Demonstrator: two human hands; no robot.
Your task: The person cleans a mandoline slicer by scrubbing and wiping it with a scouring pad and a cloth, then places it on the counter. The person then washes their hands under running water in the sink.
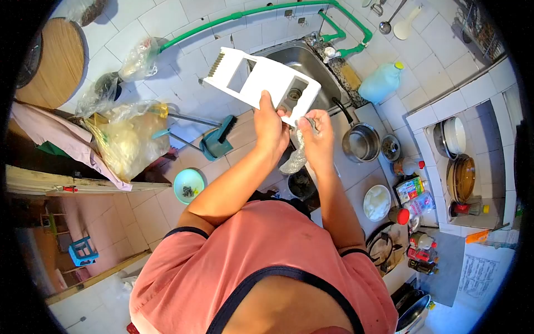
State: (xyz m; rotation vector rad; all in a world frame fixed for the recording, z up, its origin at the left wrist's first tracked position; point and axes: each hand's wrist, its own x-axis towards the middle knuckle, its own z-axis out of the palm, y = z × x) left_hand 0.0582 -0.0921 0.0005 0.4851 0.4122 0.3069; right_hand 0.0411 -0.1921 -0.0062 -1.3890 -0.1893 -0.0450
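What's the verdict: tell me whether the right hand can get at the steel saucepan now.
Probably yes, once freed: the steel saucepan is just right of the right hand, nothing visible between, but that hand looks busy at the white plastic tool.

Bright, fisheye-warped view, black corners.
You get bowed wall tiles, soft shadows, washed-out white slicer, bluish cast near right.

tiled counter | 1 saucepan | 1 glass lid | 1 white bowl | 1 red-lidded jar
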